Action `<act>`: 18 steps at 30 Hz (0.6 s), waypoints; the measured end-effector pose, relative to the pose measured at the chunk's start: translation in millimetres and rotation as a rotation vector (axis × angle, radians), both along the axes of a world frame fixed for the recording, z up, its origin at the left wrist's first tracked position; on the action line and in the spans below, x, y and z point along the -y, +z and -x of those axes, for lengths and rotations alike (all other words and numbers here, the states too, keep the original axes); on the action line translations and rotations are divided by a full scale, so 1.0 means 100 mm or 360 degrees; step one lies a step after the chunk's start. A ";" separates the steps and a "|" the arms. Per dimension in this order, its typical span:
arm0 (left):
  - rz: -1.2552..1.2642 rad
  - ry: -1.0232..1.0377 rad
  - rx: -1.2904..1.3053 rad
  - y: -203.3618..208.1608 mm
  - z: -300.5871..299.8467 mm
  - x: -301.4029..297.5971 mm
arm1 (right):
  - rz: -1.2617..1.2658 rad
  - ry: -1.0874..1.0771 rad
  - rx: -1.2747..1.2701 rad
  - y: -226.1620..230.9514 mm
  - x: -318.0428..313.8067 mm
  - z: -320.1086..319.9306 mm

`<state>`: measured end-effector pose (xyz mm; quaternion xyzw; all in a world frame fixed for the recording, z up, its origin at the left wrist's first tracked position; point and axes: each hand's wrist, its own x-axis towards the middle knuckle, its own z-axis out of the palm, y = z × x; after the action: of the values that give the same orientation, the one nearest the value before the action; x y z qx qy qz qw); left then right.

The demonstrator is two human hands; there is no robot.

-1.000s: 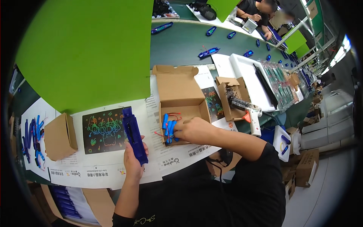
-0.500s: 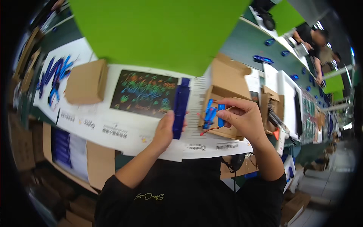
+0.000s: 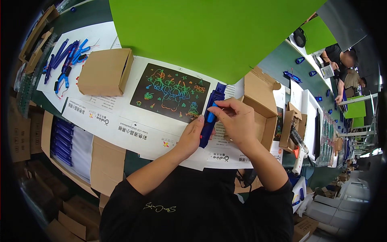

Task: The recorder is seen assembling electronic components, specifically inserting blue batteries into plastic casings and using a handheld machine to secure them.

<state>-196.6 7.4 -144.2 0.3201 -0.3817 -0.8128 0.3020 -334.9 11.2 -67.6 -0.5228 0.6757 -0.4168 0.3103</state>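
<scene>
My left hand [image 3: 188, 138] is closed round a long dark blue plastic housing [image 3: 218, 93], which stands tilted over the white printed sheet. Against the housing's open side, my right hand [image 3: 238, 121] pinches a light blue battery [image 3: 211, 117] between thumb and fingers. The battery lies along the housing's middle; whether it is fully seated I cannot tell. Just right of my right hand is an open cardboard box [image 3: 266, 125], its inside partly hidden by that hand. A dark panel with colourful line drawings [image 3: 167, 92] lies left of the housing.
A closed cardboard box [image 3: 100, 74] sits left, beside a pile of blue housings and wired batteries [image 3: 66, 60]. Lower left, a carton [image 3: 107, 161] holds more housings. A green board [image 3: 201, 36] rises ahead. A glue gun [image 3: 299, 159] lies right; co-workers [image 3: 342, 60] are beyond.
My right hand has moved left from the open box, bringing a light blue battery to the housing. My left hand still grips the housing. The view has shifted slightly.
</scene>
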 end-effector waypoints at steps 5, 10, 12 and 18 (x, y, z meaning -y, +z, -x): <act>-0.0039 0.0034 -0.0008 -0.04 -0.04 0.00 | 0.0128 -0.0039 -0.0128 -0.10 0.02 -0.10; -0.0074 0.0089 0.0121 -0.03 -0.02 -0.05 | 0.0310 -0.0026 -0.0387 -0.21 -0.01 -0.05; -0.0072 0.0099 0.0161 0.01 -0.01 -0.06 | 0.0383 0.0008 -0.0471 -0.23 -0.03 -0.05; -0.0001 0.0183 0.0091 0.06 0.07 -0.02 | 0.0203 0.0413 -0.0848 -0.17 -0.07 0.01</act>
<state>-203.5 9.0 -138.0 0.3647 -0.3709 -0.7847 0.3371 -335.7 18.6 -84.8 -0.7142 0.6333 -0.2634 0.1394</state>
